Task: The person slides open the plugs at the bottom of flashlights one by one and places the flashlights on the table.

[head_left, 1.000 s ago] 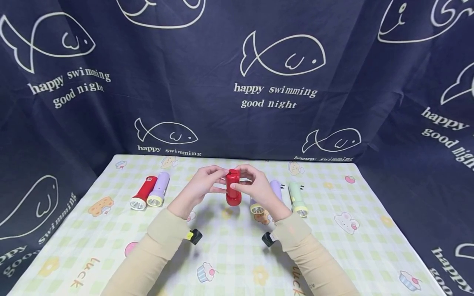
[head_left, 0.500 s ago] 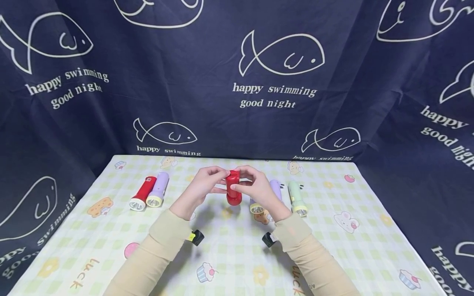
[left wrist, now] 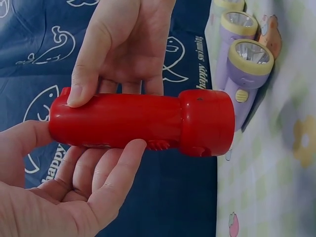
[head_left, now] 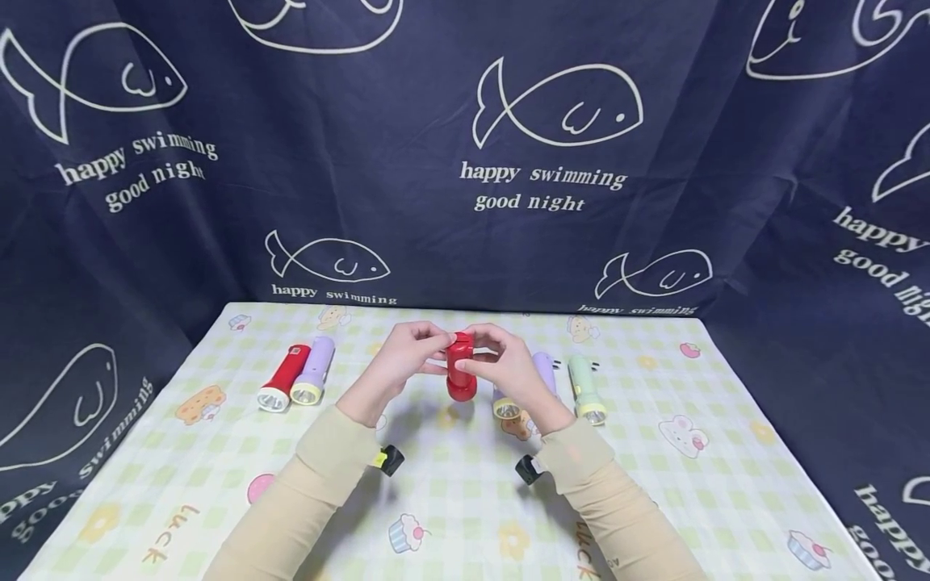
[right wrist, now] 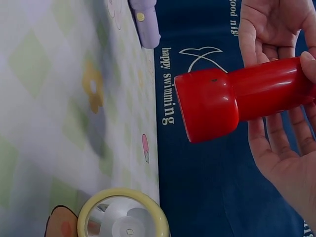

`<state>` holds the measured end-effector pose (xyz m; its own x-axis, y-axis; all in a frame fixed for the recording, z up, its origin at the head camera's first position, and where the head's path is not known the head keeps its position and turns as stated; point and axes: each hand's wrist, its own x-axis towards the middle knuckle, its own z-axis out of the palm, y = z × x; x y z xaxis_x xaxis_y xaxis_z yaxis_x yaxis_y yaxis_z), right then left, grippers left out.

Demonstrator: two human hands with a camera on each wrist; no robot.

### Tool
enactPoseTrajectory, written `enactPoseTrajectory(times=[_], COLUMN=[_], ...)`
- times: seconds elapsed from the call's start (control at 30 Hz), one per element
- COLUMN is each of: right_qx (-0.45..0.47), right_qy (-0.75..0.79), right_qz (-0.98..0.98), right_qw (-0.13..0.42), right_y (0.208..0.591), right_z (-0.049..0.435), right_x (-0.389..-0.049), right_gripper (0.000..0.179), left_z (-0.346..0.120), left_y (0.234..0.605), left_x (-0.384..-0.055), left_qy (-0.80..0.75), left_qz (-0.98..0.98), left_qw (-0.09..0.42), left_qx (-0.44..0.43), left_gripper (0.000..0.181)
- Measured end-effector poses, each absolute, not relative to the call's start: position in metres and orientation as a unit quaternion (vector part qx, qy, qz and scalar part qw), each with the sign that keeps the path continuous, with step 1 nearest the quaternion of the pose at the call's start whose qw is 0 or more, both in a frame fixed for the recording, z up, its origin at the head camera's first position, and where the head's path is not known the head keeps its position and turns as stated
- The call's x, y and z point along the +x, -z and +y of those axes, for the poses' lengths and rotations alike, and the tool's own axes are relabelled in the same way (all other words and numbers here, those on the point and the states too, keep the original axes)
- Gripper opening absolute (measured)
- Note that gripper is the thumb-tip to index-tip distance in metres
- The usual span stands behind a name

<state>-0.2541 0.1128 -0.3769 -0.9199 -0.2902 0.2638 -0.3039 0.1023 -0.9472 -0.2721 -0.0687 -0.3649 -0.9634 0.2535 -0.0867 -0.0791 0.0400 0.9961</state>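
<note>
A red flashlight (head_left: 461, 367) is held upright above the middle of the table, with its wider head end down. My left hand (head_left: 412, 359) holds it near the tail, one digit at the tail end and other fingers along the body, as the left wrist view shows. From the other side my right hand (head_left: 501, 363) grips the body (left wrist: 123, 118), with its thumb (left wrist: 79, 91) pressed on the red casing. The lens faces away from every camera.
On the left lie another red flashlight (head_left: 285, 378) and a purple one (head_left: 314, 371), side by side. Right of my hands lie a purple flashlight (head_left: 506, 409), partly behind my right wrist, and a green one (head_left: 584, 387). A dark fish-print curtain (head_left: 421, 161) hangs behind the table.
Both hands keep hold of the red flashlight in nearly the same spot. The view shifts slightly; the other flashlights stay where they are.
</note>
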Motion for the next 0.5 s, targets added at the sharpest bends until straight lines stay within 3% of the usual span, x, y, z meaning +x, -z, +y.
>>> enactPoseTrajectory(times=[0.5], right_qx=[0.197], right_qy=[-0.644], right_qz=[-0.739], right_qw=[0.009], right_y=[0.3790], right_z=[0.1178], right_x=[-0.2546], right_gripper=[0.039], left_z=[-0.0634], left_y=[0.3629], left_x=[-0.2731], left_qy=[-0.689], left_qz=[0.711], left_qw=[0.125], left_qx=[0.062], left_gripper=[0.019])
